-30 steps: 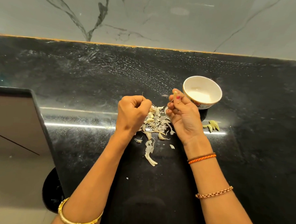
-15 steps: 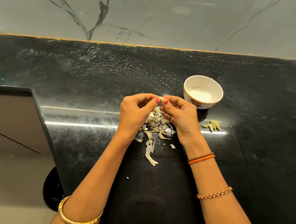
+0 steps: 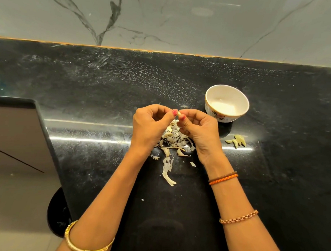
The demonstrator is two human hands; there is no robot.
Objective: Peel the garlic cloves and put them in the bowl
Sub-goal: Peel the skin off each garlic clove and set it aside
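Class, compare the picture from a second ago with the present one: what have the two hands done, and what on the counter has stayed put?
The right hand, then raised beside the bowl, has come left to meet the left hand. Both thumbs now pinch one garlic clove above the heap of peels; earlier the left was a closed fist apart from it. Bowl, peels and the small green pieces lie as before.

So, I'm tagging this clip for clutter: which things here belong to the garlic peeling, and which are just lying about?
Part of the job:
- small pale garlic clove, pinched by left hand and right hand
- white floral-trimmed ceramic bowl
- pile of papery garlic skins
- yellowish peeled cloves on the black stone counter

Lying about:
- grey panel at left
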